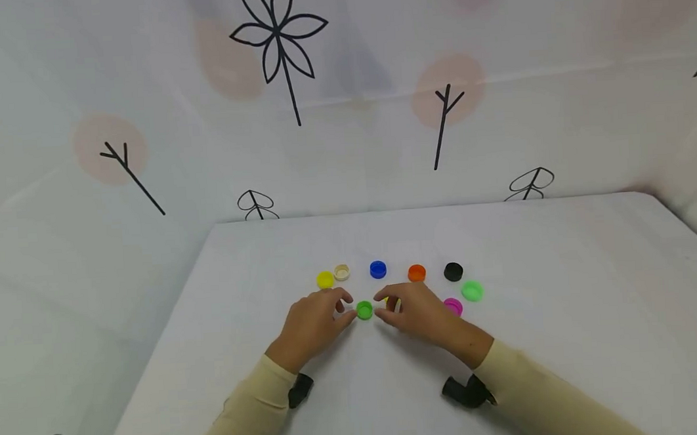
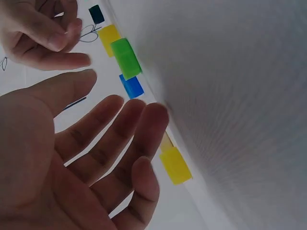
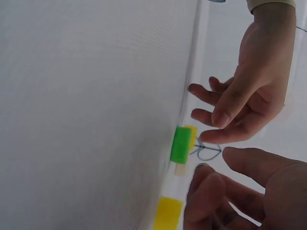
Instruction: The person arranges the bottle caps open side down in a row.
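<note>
Okay, green cap [image 1: 364,310] lies flat on the white tabletop [image 1: 565,285], between the two hands and nearer the person than the blue cap [image 1: 377,270]; seems hollow side up. Left hand [image 1: 314,321] sits just beside it on one side, thumb and fingers apart in a loose curve, nothing held; the wrist views show a gap between thumb and fingertips. Right hand [image 1: 421,313] mirrors that on the other side, thumb spread off the fingers, also holding nothing. Left thumb tip looks very near the rim; cannot tell if it touches. Judging by pose, the step is getting both hands to the green cap. To do it well: come in low and level, fingertips on the side wall rather than the top edge, and meet it from both sides together so it doesn't skid. Light pressure should do; it looks like a small, light piece. Watch the right hand's knuckles, since a half-hidden yellow cap [image 2: 107,37] sits behind those fingers and the magenta cap [image 1: 453,306] lies near the back of that hand; a wide sweep could knock either. Left side has more room, only the far-left yellow cap [image 1: 325,280] close above the fingers.
</note>
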Demonstrator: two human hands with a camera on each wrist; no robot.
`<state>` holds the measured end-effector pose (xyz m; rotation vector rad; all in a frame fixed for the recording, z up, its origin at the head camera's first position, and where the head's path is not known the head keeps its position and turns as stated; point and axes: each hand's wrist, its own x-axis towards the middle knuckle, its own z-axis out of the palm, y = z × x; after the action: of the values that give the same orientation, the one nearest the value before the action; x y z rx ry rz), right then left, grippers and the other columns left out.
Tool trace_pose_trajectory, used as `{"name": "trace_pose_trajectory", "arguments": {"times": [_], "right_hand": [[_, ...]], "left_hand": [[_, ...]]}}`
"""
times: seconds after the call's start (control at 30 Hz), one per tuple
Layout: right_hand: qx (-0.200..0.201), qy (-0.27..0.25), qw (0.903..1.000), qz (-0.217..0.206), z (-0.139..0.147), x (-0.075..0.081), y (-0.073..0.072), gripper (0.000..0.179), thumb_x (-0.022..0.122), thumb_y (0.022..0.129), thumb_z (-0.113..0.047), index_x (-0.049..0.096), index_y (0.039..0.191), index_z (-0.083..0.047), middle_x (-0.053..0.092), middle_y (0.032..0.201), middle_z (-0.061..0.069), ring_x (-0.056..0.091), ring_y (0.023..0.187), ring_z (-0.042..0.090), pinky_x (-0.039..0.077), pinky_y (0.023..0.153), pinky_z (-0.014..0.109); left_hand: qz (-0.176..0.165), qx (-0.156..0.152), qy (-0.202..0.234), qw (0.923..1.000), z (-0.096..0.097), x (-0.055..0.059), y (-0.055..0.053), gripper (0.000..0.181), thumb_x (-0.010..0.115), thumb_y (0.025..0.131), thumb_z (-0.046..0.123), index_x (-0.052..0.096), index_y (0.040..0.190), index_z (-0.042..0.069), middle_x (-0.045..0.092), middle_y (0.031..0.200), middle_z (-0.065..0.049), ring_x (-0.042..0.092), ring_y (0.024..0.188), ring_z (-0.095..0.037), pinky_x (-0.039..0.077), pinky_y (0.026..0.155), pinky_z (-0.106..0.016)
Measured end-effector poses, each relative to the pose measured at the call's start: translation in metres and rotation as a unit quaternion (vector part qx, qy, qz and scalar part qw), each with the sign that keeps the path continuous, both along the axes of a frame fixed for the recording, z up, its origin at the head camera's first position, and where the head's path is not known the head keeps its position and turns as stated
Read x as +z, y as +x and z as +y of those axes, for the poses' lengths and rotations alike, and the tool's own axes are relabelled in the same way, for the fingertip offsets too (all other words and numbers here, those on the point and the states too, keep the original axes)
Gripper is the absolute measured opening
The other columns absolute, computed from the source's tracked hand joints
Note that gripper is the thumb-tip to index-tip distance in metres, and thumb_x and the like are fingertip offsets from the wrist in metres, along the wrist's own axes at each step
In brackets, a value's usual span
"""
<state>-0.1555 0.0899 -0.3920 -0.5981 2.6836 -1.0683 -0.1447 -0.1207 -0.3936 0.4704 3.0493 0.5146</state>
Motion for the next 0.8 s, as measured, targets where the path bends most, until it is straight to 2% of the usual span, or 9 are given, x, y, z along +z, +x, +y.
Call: {"name": "trace_pose_trajectory", "arguments": {"times": [0.13, 0.23, 0.47, 0.8], "right_hand": [[0.007, 0.009, 0.9988, -0.048, -0.005, -0.006, 0.001, 0.037, 0.074, 0.09, -0.018, 0.068, 0.125, -0.006, 0.068, 0.08, -0.001, 0.057, 0.052, 0.01, 0.051, 0.051, 0.023], [0.01, 0.009, 0.9979, -0.063, -0.005, -0.008, 0.003, 0.041, 0.075, 0.09, -0.018, 0.066, 0.128, -0.005, 0.066, 0.078, -0.002, 0.056, 0.051, 0.011, 0.049, 0.05, 0.024], [0.018, -0.011, 0.9969, -0.075, -0.006, -0.012, 0.003, 0.038, 0.074, 0.09, -0.017, 0.067, 0.126, -0.004, 0.063, 0.074, -0.003, 0.056, 0.051, 0.01, 0.048, 0.05, 0.025], [0.026, -0.02, 0.9971, -0.069, -0.004, -0.018, 0.0, 0.036, 0.073, 0.091, -0.017, 0.068, 0.125, -0.005, 0.062, 0.074, -0.003, 0.055, 0.052, 0.01, 0.047, 0.049, 0.023]], "left_hand": [[-0.015, -0.005, 0.009, 0.9998, -0.001, -0.003, 0.001, 0.027, 0.072, 0.092, 0.037, 0.071, 0.112, 0.018, 0.072, 0.09, 0.004, 0.061, 0.075, -0.011, 0.049, 0.066, -0.027], [-0.028, -0.011, 0.008, 0.9995, 0.0, -0.004, 0.001, 0.03, 0.072, 0.092, 0.037, 0.071, 0.115, 0.018, 0.071, 0.09, 0.004, 0.059, 0.075, -0.01, 0.05, 0.067, -0.026], [-0.038, -0.014, 0.005, 0.9992, 0.0, -0.003, 0.001, 0.033, 0.074, 0.091, 0.032, 0.071, 0.119, 0.015, 0.069, 0.091, 0.003, 0.059, 0.076, -0.01, 0.052, 0.071, -0.027], [-0.032, -0.037, 0.006, 0.9988, -0.001, -0.011, -0.001, 0.032, 0.075, 0.09, 0.031, 0.072, 0.118, 0.015, 0.064, 0.091, 0.004, 0.055, 0.076, -0.008, 0.051, 0.071, -0.025]]}}
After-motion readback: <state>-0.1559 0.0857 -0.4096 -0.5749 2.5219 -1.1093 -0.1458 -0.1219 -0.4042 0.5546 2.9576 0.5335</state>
